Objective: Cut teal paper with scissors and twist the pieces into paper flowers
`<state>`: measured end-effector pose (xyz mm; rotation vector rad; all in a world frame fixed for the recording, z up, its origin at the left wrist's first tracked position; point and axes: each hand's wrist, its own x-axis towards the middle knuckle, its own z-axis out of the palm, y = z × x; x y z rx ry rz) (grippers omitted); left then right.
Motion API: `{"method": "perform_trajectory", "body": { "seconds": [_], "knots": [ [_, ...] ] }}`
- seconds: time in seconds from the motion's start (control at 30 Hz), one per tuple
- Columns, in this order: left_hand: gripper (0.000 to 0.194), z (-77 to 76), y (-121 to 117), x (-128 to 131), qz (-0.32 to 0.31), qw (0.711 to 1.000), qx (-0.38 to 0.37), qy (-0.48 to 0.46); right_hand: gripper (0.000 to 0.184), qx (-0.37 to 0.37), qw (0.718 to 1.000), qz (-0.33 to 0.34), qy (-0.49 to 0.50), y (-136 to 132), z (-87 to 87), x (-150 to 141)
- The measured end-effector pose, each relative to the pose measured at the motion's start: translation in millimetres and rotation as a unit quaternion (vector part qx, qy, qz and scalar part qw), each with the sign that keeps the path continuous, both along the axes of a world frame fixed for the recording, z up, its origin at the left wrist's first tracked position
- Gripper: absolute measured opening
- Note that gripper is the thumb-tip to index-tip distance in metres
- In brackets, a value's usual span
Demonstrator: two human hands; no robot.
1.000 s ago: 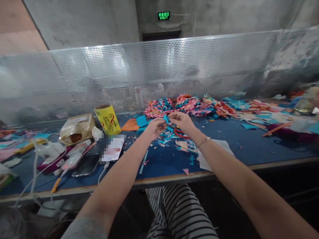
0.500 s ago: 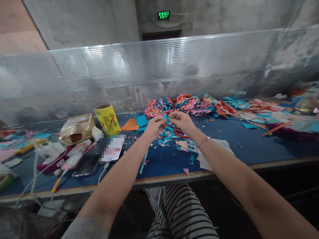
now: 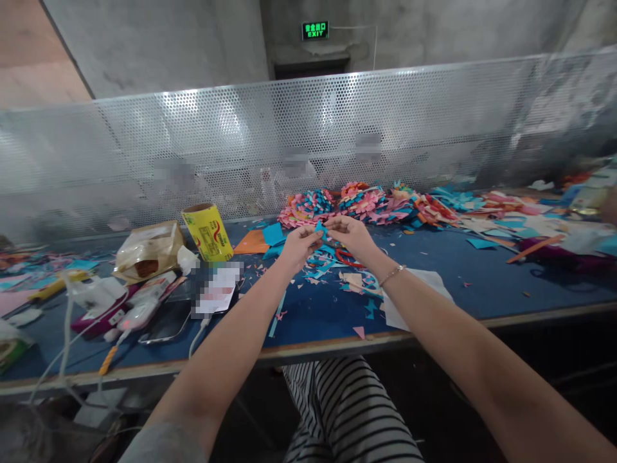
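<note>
Both my arms reach out over a blue table [image 3: 482, 283]. My left hand [image 3: 299, 245] and my right hand [image 3: 351, 235] meet above it, and both pinch a small blue piece of paper [image 3: 320, 228] between their fingertips. A bracelet sits on my right wrist. Under the hands lie red-handled scissors [image 3: 348, 258] and several paper scraps [image 3: 332, 273]. Just behind them is a heap of cut paper flowers [image 3: 357, 202] in pink, blue and orange.
To the left stand a yellow roll [image 3: 208, 233], a brown bag [image 3: 148, 249], a phone [image 3: 166, 323] and cables. Orange and blue paper sheets [image 3: 263, 239] lie near the roll. More coloured paper covers the right end. A perforated metal screen [image 3: 289, 141] walls off the far edge.
</note>
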<state>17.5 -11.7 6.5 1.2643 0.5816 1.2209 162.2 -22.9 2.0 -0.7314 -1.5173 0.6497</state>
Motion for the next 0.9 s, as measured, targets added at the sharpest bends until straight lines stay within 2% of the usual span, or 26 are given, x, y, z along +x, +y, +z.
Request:
{"method": "perform_trajectory", "body": {
  "seconds": [0.27, 0.5, 0.73, 0.9],
  "knots": [
    [0.033, 1.5, -3.9, -0.2, -0.025, 0.999, -0.013, 0.023, 0.02, 0.036, 0.998, -0.053, -0.024, -0.7, -1.6, -1.8],
    [0.036, 0.3, -5.7, 0.2, -0.029, 0.999, -0.011, 0.031, 0.006, 0.048, 0.992, -0.07, -0.092, -6.9, 3.5, -1.9],
    [0.034, 0.9, -4.1, -0.3, -0.026, 0.999, -0.021, 0.034, 0.007, 0.076, 0.983, -0.105, -0.128, -6.2, 3.3, 0.2],
    [0.035, 3.5, -7.3, 0.8, -0.022, 0.999, -0.039, 0.02, 0.008, 0.073, 0.984, -0.102, -0.127, -5.4, 2.8, 0.5]
  ]
}}
